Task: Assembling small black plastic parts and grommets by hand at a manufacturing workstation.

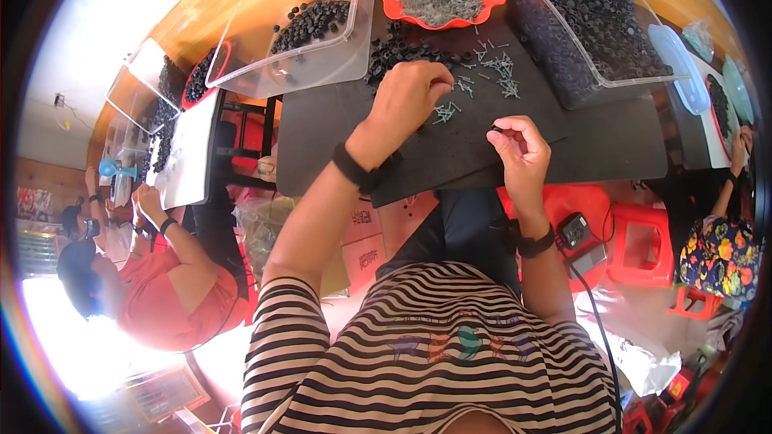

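My left hand (402, 100) is over the dark table top, its fingers curled together beside a small heap of grey screws (503, 76). What its fingertips hold, if anything, cannot be made out. Just beyond that hand lies a pile of small black plastic parts (402, 56). Lower and to the right, my right hand (524, 157) pinches a small black plastic part (496, 128) between thumb and forefinger, above the near part of the table. A few loose screws (445, 112) lie between the two hands.
A red scalloped bowl (386, 2) of screws stands at the back. Clear bins of black parts flank it, one left (338, 72), one right (575, 88). Co-workers sit at the left (177, 297) and right (720, 253). A red stool (643, 253) stands beside me.
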Action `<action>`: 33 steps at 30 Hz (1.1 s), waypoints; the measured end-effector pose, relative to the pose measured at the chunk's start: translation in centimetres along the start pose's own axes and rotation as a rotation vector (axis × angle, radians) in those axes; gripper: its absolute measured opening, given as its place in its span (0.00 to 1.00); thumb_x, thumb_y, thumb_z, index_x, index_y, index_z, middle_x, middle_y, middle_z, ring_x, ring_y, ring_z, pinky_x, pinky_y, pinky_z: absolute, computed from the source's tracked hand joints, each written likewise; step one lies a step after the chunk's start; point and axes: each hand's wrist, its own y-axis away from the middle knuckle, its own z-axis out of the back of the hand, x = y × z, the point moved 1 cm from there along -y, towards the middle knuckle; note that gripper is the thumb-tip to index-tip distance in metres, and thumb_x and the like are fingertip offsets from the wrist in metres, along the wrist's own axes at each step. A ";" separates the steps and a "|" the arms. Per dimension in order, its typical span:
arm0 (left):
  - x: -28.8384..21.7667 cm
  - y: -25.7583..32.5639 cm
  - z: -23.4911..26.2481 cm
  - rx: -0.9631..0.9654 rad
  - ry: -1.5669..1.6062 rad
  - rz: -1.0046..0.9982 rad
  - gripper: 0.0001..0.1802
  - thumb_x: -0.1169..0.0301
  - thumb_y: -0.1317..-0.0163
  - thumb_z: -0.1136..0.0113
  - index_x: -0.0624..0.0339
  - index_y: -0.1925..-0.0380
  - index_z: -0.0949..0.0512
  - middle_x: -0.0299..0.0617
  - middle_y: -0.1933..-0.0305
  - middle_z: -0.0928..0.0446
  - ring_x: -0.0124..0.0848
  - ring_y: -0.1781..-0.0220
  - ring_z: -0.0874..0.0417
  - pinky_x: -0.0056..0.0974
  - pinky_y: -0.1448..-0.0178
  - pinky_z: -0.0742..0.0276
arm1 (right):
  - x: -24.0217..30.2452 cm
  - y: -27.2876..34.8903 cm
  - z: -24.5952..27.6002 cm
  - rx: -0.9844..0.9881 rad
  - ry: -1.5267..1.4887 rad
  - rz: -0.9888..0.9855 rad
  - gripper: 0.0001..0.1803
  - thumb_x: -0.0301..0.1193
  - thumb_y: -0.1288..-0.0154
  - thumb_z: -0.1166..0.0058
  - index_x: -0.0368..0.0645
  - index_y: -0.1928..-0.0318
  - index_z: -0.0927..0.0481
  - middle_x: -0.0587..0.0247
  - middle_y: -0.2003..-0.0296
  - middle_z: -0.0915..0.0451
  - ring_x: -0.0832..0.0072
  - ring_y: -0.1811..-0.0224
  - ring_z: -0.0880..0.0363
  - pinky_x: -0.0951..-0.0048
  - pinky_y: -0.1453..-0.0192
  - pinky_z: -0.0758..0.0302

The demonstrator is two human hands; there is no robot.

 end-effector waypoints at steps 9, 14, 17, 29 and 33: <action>1.6 -1.9 -3.3 0.103 -0.235 0.187 0.09 0.66 0.49 0.33 0.59 0.74 0.20 0.47 0.72 0.20 0.46 0.67 0.18 0.46 0.63 0.24 | -0.2 0.3 0.2 -0.014 -0.138 -0.065 0.08 0.18 0.37 0.44 0.34 0.58 0.24 0.63 0.62 0.22 0.77 0.61 0.20 0.78 0.53 0.24; 1.7 -1.6 -3.6 0.097 -0.292 0.122 0.06 0.68 0.46 0.37 0.58 0.71 0.21 0.46 0.68 0.20 0.48 0.63 0.19 0.48 0.62 0.24 | -0.2 -0.1 0.3 -0.007 -0.136 -0.006 0.07 0.18 0.37 0.45 0.33 0.58 0.24 0.61 0.61 0.21 0.74 0.58 0.19 0.76 0.51 0.23; 1.6 -1.5 -3.7 0.101 -0.324 0.104 0.06 0.68 0.45 0.39 0.57 0.70 0.22 0.45 0.66 0.21 0.49 0.62 0.19 0.48 0.60 0.24 | -0.1 -0.1 0.4 -0.007 -0.145 0.038 0.07 0.17 0.37 0.46 0.33 0.58 0.23 0.61 0.60 0.21 0.73 0.58 0.18 0.75 0.51 0.23; -1.9 1.6 0.2 0.130 0.277 0.291 0.05 0.76 0.42 0.41 0.65 0.66 0.22 0.43 0.67 0.19 0.29 0.66 0.16 0.31 0.61 0.23 | 0.5 0.2 0.4 0.037 -0.226 -0.078 0.10 0.17 0.37 0.46 0.33 0.54 0.22 0.58 0.58 0.20 0.71 0.58 0.18 0.73 0.48 0.23; -3.7 3.7 0.4 0.173 0.565 0.332 0.05 0.77 0.39 0.40 0.68 0.65 0.21 0.37 0.68 0.19 0.23 0.62 0.17 0.28 0.58 0.22 | 0.3 0.3 0.3 0.086 -0.170 -0.095 0.09 0.16 0.37 0.47 0.32 0.56 0.22 0.56 0.57 0.20 0.70 0.57 0.18 0.72 0.48 0.22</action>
